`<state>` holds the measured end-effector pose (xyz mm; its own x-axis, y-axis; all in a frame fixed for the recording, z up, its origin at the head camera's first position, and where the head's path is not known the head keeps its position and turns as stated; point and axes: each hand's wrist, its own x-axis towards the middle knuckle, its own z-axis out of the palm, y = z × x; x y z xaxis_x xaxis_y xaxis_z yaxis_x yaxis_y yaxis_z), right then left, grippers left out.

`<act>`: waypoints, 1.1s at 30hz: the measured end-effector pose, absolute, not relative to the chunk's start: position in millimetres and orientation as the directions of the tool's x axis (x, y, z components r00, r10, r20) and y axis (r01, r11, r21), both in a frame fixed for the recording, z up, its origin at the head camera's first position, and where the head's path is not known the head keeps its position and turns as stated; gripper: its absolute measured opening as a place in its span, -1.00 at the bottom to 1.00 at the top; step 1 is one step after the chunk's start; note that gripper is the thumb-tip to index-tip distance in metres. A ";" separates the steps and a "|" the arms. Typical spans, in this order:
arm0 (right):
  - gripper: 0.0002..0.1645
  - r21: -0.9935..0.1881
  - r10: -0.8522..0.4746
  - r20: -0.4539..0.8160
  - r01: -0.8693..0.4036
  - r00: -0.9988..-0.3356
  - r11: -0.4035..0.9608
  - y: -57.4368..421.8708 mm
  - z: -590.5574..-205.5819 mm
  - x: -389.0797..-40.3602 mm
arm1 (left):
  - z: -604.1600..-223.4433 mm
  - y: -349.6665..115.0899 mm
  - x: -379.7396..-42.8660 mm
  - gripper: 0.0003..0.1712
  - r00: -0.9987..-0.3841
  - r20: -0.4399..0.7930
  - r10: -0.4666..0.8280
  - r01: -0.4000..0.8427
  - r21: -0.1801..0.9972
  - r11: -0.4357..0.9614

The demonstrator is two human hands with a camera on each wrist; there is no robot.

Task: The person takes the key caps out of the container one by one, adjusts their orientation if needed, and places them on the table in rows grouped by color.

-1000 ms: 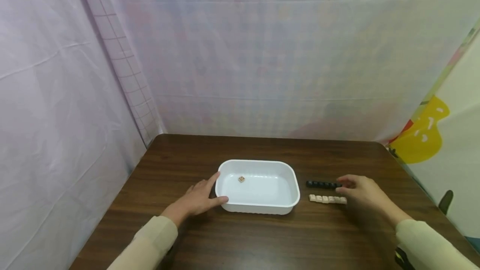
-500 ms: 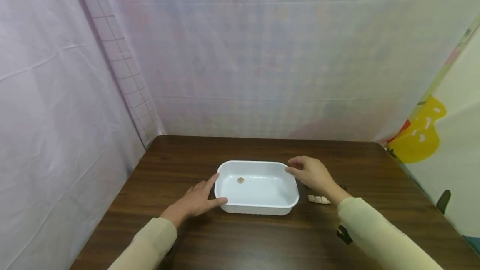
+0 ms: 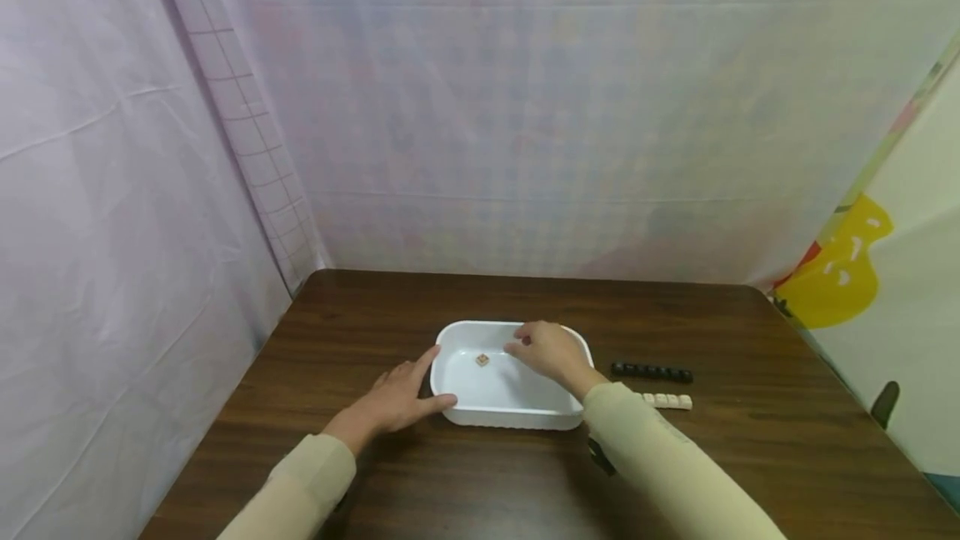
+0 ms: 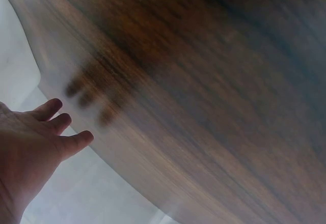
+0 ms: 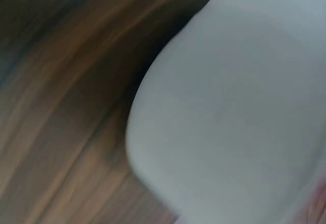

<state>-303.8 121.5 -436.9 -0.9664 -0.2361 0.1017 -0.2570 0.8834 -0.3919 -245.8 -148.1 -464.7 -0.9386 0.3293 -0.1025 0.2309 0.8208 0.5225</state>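
A white rectangular tray [image 3: 510,421] sits on the table, with one small beige square piece like a keycap [image 3: 482,360] on its floor at the left. My left hand [image 3: 393,397] rests against the tray's left end, thumb at the front rim; in the left wrist view its visible fingers [image 4: 75,141] are straight. Over the right half of the tray is my right hand [image 3: 551,350], its thumb and forefinger loosely bent, apart, with nothing visible between them. The right wrist view is blurred and shows mainly the tray's outer wall [image 5: 219,112].
Right of the tray lies a row of black keycap-like pieces [image 3: 652,372]. In front of it runs a beige row [image 3: 667,401], its left end hidden by my right sleeve [image 3: 645,440]. The brown table [image 3: 465,482] backs onto a pale curtain [image 3: 525,123].
My right hand has moved left from the right end of the black row, past the tray's right rim, to above the tray's inside. The left hand has stayed at the tray.
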 end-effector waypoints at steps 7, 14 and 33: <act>-0.55 -0.368 -0.252 0.070 -0.259 -0.965 0.893 86.2 -452.0 -309.1 | -467.5 -151.5 -246.4 0.11 -0.939 -0.091 0.332 0.240 0.518 0.821; -0.62 -0.210 -0.234 0.075 -0.245 -0.969 0.947 64.6 -464.6 -312.0 | -468.9 -150.4 -247.7 0.10 -0.935 -0.068 0.347 0.267 0.509 0.819; -0.89 -0.208 -0.343 0.132 -0.365 -0.930 0.908 64.0 -466.4 -312.1 | -466.7 -150.1 -246.4 0.10 -0.938 -0.094 0.335 0.240 0.521 0.819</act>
<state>-312.1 64.0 -466.4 -0.9299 -0.3434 0.1319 -0.3647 0.9075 -0.2083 -246.4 -150.1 -466.7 -0.9376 0.3348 -0.0938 0.2403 0.8190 0.5210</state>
